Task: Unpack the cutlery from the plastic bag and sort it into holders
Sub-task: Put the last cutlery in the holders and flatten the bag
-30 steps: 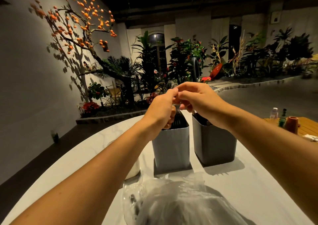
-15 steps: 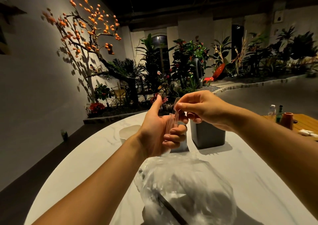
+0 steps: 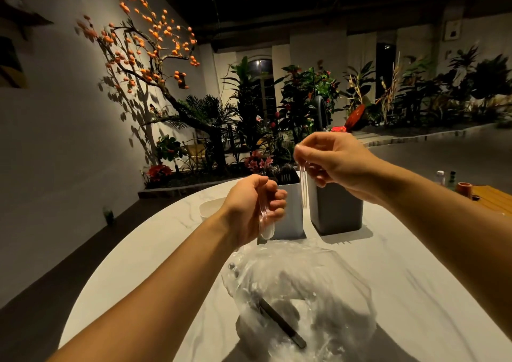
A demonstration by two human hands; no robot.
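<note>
Cutlery's split between both hands right now: left hand [image 3: 253, 209] has its fingers curled round a clear plastic spoon [image 3: 266, 223], bowl end hanging down, and right hand [image 3: 336, 163] pinches a clear plastic fork [image 3: 304, 187] by the handle, tines pointing down. Fork hangs in front of the two holders, a light grey holder [image 3: 289, 217] with dark cutlery poking out and a dark grey holder [image 3: 336, 209] just beside it. Crumpled plastic bag [image 3: 302, 292] sits nearer on the white marble table [image 3: 415, 292], with a dark utensil [image 3: 282, 324] inside. Small white cup [image 3: 212, 207] sits off left.
</note>
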